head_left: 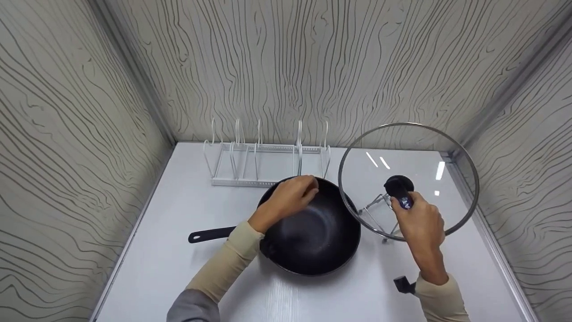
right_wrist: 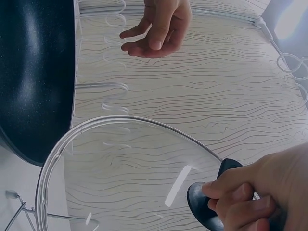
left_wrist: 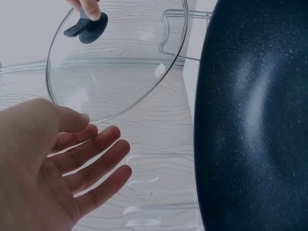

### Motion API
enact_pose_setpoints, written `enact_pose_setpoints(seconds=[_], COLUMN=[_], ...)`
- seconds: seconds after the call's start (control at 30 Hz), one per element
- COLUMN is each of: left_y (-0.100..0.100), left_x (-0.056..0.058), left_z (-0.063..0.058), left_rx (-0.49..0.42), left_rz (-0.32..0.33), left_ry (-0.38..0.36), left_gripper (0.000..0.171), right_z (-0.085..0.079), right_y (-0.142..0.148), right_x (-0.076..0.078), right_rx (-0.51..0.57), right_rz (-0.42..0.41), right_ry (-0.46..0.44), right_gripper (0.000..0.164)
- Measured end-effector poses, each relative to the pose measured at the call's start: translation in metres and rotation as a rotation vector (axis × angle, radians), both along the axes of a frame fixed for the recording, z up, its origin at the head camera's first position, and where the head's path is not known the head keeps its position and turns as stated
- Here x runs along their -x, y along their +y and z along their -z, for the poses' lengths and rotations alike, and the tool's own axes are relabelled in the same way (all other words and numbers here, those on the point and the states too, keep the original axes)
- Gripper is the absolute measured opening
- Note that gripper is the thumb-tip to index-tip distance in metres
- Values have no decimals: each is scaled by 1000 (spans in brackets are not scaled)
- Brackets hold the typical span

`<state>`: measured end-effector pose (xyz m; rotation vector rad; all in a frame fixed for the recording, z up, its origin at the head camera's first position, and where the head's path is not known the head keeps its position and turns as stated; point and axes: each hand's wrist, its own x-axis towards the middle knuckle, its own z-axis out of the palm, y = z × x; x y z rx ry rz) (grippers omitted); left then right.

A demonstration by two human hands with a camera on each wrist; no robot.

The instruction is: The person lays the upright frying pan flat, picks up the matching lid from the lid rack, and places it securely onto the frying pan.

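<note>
My right hand (head_left: pixel 421 222) grips the black handle (head_left: pixel 400 190) of a round glass lid (head_left: pixel 431 165) with a metal rim. The lid hangs above the right side of the table, its left edge overlapping the pan in the head view. A deep black frying pan (head_left: pixel 317 237) stands in the middle, its long handle (head_left: pixel 212 234) pointing left. Over the pan's upper left part is my left hand (head_left: pixel 289 195), holding nothing. Its fingers (left_wrist: pixel 98 175) are spread and slightly bent in the left wrist view, apart from both lid and pan.
A white wire rack (head_left: pixel 243 182) with upright loops stands behind the pan, near the back wall. Beneath the lid, a small wire stand (head_left: pixel 375 214) shows through the glass. Wood-grain-patterned panels (head_left: pixel 286 67) enclose the white table (head_left: pixel 170 205) at the back and sides.
</note>
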<state>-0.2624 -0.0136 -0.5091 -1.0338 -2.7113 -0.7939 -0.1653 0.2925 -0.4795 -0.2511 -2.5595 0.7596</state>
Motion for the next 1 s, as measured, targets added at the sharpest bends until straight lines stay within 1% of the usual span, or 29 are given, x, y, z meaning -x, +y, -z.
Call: enact_pose_setpoints(seconds=[0.2,0.33,0.5,0.67,0.8,1.0], left_y=[-14,-26,-40,-52,-66,-92], left_x=[-2,-4,-5,-5,-10,-19], left_z=[7,10,13,16,21,34], left_rx=[4,-1,7,15,12,-11], left_rz=[-7,-24,-53,-74,-99,-133], left_ry=[18,1,-15,-11,-43,-114], left_gripper=[13,14,15,16,17,18], right_z=[3,5,7,9,10,11], right_y=[-2,-3,-3,-3,-3,-3], right_x=[1,1,0,1,2,1], right_rx=[-8,-12,-15,-23,-31,-43], right_rz=[-17,-27,-24,-12,-19,-36], right_ry=[21,26,9,-16,-37,-65], right_gripper=[39,38,38,40,38,40])
